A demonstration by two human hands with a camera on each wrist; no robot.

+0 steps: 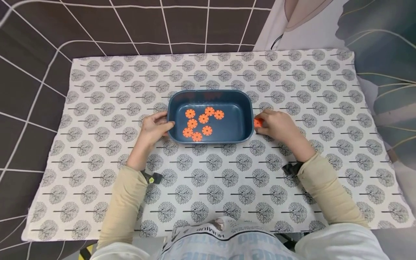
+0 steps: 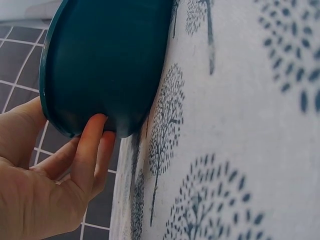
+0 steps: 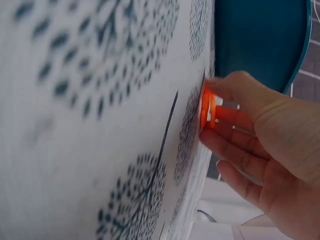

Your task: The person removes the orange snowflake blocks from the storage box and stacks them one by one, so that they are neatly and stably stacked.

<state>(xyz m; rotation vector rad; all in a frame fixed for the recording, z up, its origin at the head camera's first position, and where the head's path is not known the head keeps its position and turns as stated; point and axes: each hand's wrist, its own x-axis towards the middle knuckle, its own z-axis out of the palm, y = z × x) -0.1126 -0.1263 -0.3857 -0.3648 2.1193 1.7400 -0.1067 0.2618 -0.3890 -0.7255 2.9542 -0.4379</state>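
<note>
A dark blue plastic tub [image 1: 231,124] stands on the cloth with several orange notched discs [image 1: 192,123] spread over the left half of its floor. At its left end my left hand [image 1: 154,126] grips it, thumb at the rim and fingers against the outer wall [image 2: 107,65]. Just outside the right end, my right hand [image 1: 276,124] pinches orange pieces [image 3: 205,107] between thumb and fingers, low against the cloth. Edge-on in the right wrist view, these look like two flat pieces side by side. The fingers partly hide them in the head view.
A white cloth [image 1: 214,195] printed with grey trees covers the table. Dark tiled sheeting [image 1: 136,25] hangs behind and at the left, and a grey-green patterned curtain [image 1: 386,72] at the right. Both wrists wear dark straps [image 1: 156,178].
</note>
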